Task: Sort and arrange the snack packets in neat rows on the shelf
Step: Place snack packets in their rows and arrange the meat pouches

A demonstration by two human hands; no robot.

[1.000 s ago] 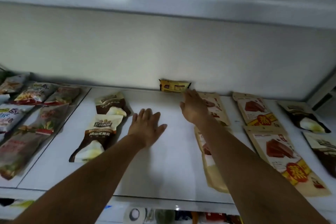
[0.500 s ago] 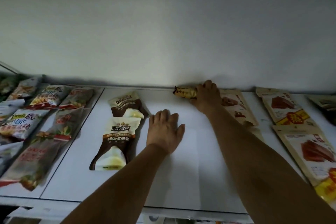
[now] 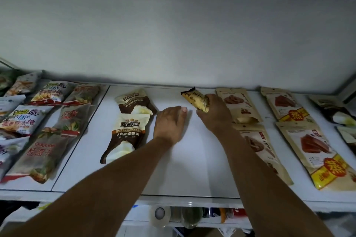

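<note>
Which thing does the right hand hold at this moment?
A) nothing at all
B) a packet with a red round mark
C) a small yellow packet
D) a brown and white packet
C: the right hand curls its fingers round the small yellow packet near the back of the shelf, while the left hand lies flat and holds nothing.

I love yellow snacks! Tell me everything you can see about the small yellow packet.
The small yellow packet is a slim, glossy-looking pouch with dark print and a dark crimped end. It sits slanted near the back of the white shelf, crimped end pointing back-left. The right hand grips its near end.
</note>
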